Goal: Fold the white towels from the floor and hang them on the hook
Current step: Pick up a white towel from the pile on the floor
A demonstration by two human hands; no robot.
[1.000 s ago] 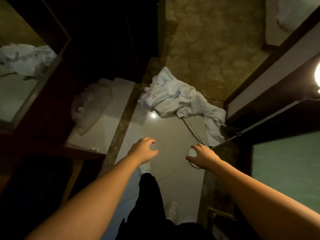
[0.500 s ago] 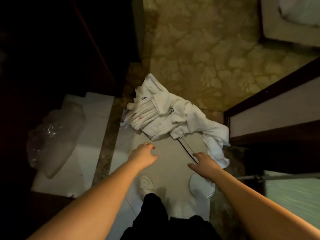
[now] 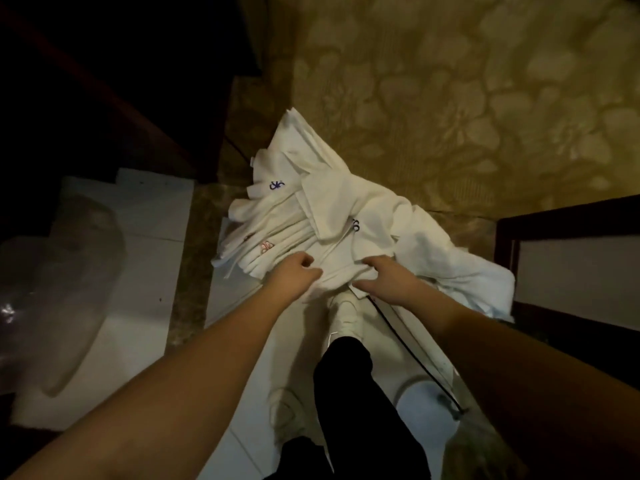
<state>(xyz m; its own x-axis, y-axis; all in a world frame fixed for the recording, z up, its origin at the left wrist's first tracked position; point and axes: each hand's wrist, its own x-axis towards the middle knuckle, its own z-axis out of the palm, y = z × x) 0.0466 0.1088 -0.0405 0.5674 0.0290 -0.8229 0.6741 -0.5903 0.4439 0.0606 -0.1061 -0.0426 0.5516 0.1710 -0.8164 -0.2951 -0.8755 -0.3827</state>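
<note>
Both bare forearms stretched forward and downward from the lower corners of the view, converging toward the middle. Left hand [image 3: 294,275] palm down, fingers curled inward, thumb tucked toward the fingertips, knuckles raised; whether anything sits pinched inside cannot be told. Right hand [image 3: 384,280] palm down just beside it, fingers bent and spread, thumb pointing toward the left hand. Wrists roughly level, hands near each other but apart. One black-trousered leg extended forward between the arms.

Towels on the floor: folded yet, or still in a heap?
Still a heap: the white towels lie crumpled and overlapping on the floor, both hands at their near edge.
</note>
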